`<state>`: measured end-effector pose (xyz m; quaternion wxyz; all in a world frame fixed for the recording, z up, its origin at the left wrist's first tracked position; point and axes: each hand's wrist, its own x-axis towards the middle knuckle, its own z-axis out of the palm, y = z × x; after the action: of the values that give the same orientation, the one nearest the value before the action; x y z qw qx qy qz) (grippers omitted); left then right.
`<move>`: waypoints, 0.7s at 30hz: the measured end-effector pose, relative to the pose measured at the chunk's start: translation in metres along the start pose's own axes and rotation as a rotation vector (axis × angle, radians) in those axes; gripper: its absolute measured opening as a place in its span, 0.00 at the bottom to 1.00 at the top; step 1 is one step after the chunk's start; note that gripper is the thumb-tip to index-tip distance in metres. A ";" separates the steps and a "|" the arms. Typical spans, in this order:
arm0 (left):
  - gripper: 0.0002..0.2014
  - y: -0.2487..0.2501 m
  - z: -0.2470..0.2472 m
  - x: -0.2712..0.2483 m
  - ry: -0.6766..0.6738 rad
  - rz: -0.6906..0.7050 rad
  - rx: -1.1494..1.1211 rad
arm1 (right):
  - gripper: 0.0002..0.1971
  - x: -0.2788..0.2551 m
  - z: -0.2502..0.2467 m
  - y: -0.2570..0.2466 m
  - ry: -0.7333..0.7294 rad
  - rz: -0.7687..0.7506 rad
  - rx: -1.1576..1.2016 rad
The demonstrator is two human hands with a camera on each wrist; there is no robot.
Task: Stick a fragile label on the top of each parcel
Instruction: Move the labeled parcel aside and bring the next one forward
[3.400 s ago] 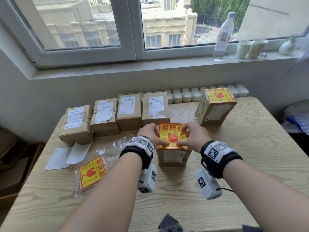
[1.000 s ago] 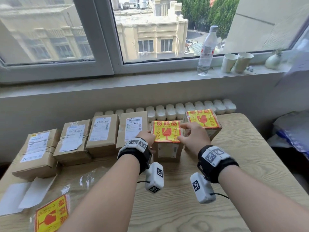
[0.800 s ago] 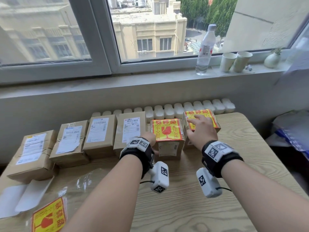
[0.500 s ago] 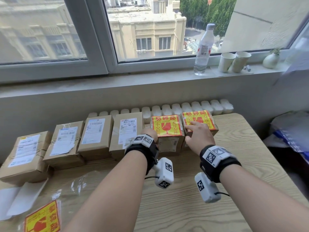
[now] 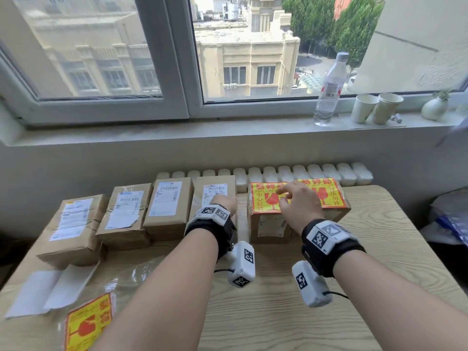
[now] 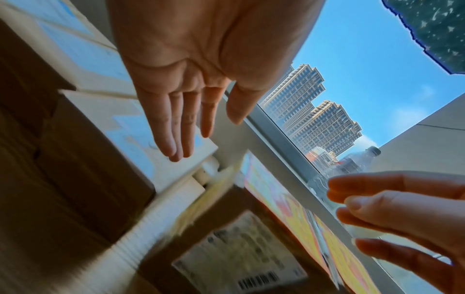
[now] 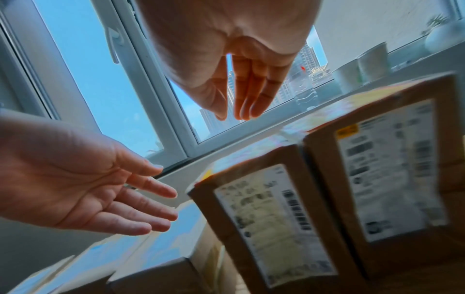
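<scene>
Six brown cardboard parcels stand in a row at the back of the wooden table (image 5: 278,320). The two on the right, the nearer labelled parcel (image 5: 266,224) and the far-right labelled parcel (image 5: 331,198), carry yellow-and-red fragile labels on top. Four unlabelled parcels run from the leftmost (image 5: 73,224) to the one (image 5: 215,191) under my left hand. My left hand (image 5: 224,202) (image 6: 201,127) hovers with straight fingers, holding nothing. My right hand (image 5: 296,203) (image 7: 241,99) floats relaxed just above the labelled tops, also empty. A bag of fragile labels (image 5: 86,323) lies at front left.
White backing sheets (image 5: 50,290) lie beside the label bag. A water bottle (image 5: 329,89), two paper cups (image 5: 377,107) and a small vase (image 5: 434,107) stand on the windowsill. A white radiator (image 5: 304,173) runs behind the parcels.
The freshly labelled parcel was slid back into the row beside the other labelled one. Both hands have let go of it and lifted off, fingers spread.
</scene>
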<state>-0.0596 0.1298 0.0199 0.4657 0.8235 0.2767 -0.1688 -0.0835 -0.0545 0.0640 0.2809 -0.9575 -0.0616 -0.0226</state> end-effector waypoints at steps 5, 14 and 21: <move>0.04 -0.014 -0.054 -0.005 0.080 -0.028 0.374 | 0.12 0.007 0.029 -0.049 -0.037 -0.021 0.101; 0.20 -0.035 -0.083 0.041 0.006 0.147 0.290 | 0.24 0.014 0.088 -0.089 -0.328 0.050 -0.005; 0.25 -0.038 -0.082 0.066 -0.072 0.094 0.030 | 0.24 0.028 0.109 -0.095 -0.356 0.171 -0.056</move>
<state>-0.0293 0.2358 0.0009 0.4701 0.8360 0.2181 -0.1801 -0.0672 0.0866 0.0251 0.2399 -0.9555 -0.0279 0.1691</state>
